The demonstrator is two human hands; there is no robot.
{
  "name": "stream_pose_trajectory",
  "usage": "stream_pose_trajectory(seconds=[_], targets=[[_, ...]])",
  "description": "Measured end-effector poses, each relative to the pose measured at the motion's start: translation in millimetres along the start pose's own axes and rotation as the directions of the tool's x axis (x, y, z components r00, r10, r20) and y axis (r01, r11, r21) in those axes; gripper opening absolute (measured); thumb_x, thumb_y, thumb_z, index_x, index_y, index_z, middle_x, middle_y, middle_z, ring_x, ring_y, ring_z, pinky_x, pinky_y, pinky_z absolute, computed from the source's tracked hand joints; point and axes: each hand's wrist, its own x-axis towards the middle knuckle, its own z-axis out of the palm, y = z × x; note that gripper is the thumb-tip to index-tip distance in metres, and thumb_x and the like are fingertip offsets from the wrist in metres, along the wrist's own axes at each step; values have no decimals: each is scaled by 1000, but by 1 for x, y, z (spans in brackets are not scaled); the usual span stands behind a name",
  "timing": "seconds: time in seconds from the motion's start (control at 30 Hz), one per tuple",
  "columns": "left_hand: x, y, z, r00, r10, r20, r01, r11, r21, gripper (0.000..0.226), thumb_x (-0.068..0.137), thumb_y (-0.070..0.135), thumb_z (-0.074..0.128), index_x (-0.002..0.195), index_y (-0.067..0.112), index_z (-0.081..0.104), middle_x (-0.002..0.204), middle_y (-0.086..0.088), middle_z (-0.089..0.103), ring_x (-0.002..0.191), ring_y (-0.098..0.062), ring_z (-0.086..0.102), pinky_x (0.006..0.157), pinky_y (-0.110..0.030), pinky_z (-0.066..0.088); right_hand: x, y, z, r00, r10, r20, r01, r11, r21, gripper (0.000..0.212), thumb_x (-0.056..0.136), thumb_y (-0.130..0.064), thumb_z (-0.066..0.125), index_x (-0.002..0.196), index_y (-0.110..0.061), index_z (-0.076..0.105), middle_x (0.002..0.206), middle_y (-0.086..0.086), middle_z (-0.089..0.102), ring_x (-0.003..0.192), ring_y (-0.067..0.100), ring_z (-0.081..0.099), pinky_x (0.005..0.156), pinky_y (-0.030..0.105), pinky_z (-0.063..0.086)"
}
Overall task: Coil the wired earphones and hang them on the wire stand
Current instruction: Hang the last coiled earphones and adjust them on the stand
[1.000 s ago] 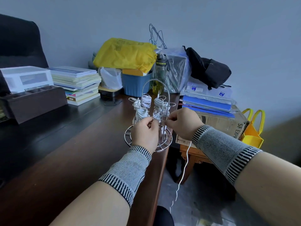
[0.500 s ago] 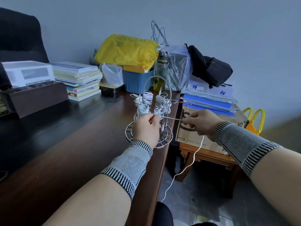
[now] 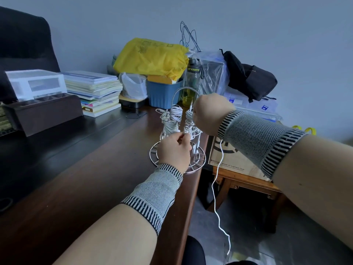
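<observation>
A chrome wire stand (image 3: 198, 159) with an arched handle sits at the desk's right edge, several coils of white earphones (image 3: 175, 113) hanging on its pegs. My left hand (image 3: 174, 150) pinches a small white coil against the front of the stand. My right hand (image 3: 210, 113) is raised over the stand's right side, fingers curled on the white earphone cable (image 3: 215, 188). That cable drops from under the right wrist down to the floor. The right fingertips are hidden behind the hand.
A dark wooden desk (image 3: 86, 188) carries a stack of books (image 3: 95, 90), a blue bin (image 3: 162, 94), a yellow bag (image 3: 150, 56) and a bottle (image 3: 193, 81). A cardboard box (image 3: 235, 159) sits on a wooden stool to the right, below a black backpack (image 3: 250, 77).
My right hand swung from out at the right back over the stand's top, carrying the cable around. The left hand kept its pinch at the stand.
</observation>
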Motion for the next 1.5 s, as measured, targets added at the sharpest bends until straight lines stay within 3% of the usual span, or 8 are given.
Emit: stream_pose_trajectory(seconds=[0.2,0.33,0.63,0.87,1.23,1.33,1.4,1.5], targets=[[1,-1,0,1000,-17,9,17,999,37,32,97,29,50,73,15,67,60,10,62,47,-2,48,50,-20,38,17,-18,-7,993,14,118,-1,994,-109,22,95,-15,48,75,-6,50,69,3,48,57,14,46,57,30,44],[3,-2,-2,1000,-17,1,17,999,30,32,96,29,50,69,19,64,72,1,72,53,-13,51,60,-28,44,21,-28,-3,989,-89,122,95,995,-44,21,94,-19,47,88,-6,62,77,3,56,77,20,60,68,31,55],[3,-3,-5,998,-63,2,63,998,12,26,93,13,53,70,15,65,60,-4,59,56,-14,45,60,-32,41,-30,-9,22,970,-234,-63,239,968,82,24,90,-20,50,87,-13,73,82,4,69,76,21,61,68,29,50],[1,-8,-1,1000,-23,-11,23,1000,6,33,95,27,53,66,12,58,54,2,55,49,-16,43,50,-29,35,-44,33,63,999,28,36,-43,835,549,17,93,-18,58,100,-18,74,68,-12,63,43,-2,47,43,8,36],[2,-2,0,998,-59,-8,58,995,-84,33,93,32,57,65,19,65,58,6,65,37,-2,42,51,-23,34,-36,60,70,923,291,253,-385,721,576,29,89,-33,64,71,-11,66,65,2,61,49,9,47,48,21,42],[1,-1,-1,998,-66,3,66,996,-66,30,94,33,56,71,19,68,57,8,64,36,-2,44,48,-20,33,-39,76,68,859,387,335,-512,609,606,27,88,-30,66,80,-5,68,65,3,57,49,12,46,47,23,43],[1,-1,-1,998,-63,9,64,997,-43,31,95,33,55,70,20,66,56,9,62,36,2,46,45,-20,33,-38,81,63,849,437,296,-514,556,654,25,88,-26,67,81,-2,68,65,5,57,53,15,47,51,28,47],[1,-2,0,998,-64,-6,64,997,-52,33,95,32,56,66,19,65,56,8,63,35,1,45,46,-21,33,-31,71,47,916,398,44,-327,680,656,21,88,-23,64,73,-8,66,62,3,60,56,18,54,57,35,55]])
